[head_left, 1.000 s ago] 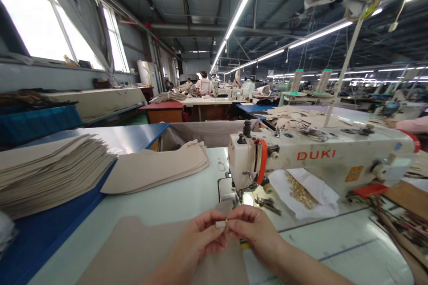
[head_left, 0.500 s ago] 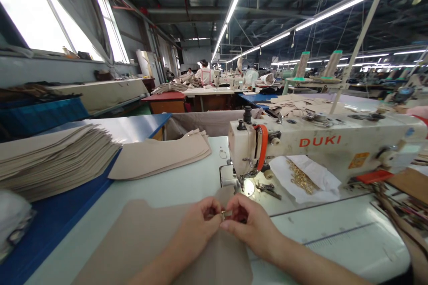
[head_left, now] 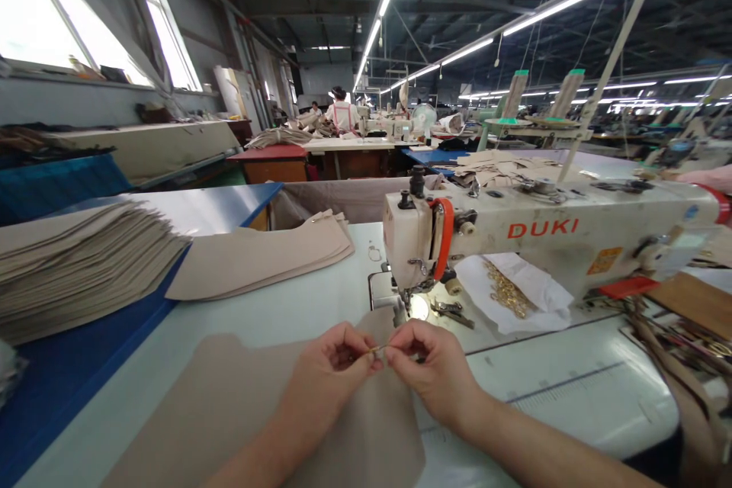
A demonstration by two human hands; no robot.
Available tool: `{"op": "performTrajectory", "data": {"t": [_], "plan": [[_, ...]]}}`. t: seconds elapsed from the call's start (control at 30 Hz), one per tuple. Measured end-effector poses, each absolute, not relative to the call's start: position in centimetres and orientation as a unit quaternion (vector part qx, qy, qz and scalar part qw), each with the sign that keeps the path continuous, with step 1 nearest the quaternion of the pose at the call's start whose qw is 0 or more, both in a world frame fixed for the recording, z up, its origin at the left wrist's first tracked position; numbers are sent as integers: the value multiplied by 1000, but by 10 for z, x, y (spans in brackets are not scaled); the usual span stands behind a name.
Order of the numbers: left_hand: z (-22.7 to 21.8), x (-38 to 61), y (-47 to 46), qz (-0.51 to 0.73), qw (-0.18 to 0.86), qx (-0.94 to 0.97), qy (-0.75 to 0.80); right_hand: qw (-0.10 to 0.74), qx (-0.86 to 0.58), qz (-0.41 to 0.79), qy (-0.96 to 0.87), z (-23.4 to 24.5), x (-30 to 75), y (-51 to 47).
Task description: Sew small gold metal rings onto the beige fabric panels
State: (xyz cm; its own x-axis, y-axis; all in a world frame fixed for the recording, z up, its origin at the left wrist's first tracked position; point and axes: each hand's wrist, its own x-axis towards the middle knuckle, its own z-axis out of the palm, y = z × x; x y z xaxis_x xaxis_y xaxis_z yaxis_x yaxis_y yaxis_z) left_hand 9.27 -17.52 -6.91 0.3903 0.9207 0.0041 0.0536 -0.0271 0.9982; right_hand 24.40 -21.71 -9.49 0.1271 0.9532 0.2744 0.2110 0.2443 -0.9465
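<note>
Over a large taupe fabric panel (head_left: 240, 396) on the machine table, both hands meet fingertip to fingertip. My left hand (head_left: 335, 370) is closed in a pinch on a small gold-coloured metal fitting (head_left: 376, 349). From the other side my right hand (head_left: 438, 366) pinches the same fitting; its exact shape is mostly covered by the fingers. Just beyond the hands stands a white sewing machine (head_left: 486, 221) marked DUKI, its needle area lit. Gold-coloured metal fittings (head_left: 506, 290) lie heaped in a white wrapper (head_left: 543, 293) beneath the machine arm.
A thick stack of taupe panels (head_left: 85, 267) rests on a blue surface at left. More cut panels (head_left: 263, 252) lie at the table's far left. Thread snips (head_left: 451, 311) lie beside the needle plate. Thread cones (head_left: 515, 95) stand behind; a person (head_left: 341, 114) sits farther back.
The view has shifted slightly, so the machine and stacks appear a little left and higher. Both hands still pinch the fitting, which has turned between the fingertips and shows as a thin gold line.
</note>
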Motion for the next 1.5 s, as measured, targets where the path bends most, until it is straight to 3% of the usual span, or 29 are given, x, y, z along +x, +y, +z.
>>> {"op": "performTrajectory", "data": {"t": [0.33, 0.67, 1.5], "plan": [[-74, 93, -174, 383, 548, 624, 405, 557, -520, 294, -576, -95, 242, -218], [-79, 88, -179, 404, 463, 683, 395, 600, -448, 469, -470, -97, 243, -218], [-80, 91, -180, 402, 450, 685, 408, 530, -526, 368, -554, -92, 246, -219]]}}
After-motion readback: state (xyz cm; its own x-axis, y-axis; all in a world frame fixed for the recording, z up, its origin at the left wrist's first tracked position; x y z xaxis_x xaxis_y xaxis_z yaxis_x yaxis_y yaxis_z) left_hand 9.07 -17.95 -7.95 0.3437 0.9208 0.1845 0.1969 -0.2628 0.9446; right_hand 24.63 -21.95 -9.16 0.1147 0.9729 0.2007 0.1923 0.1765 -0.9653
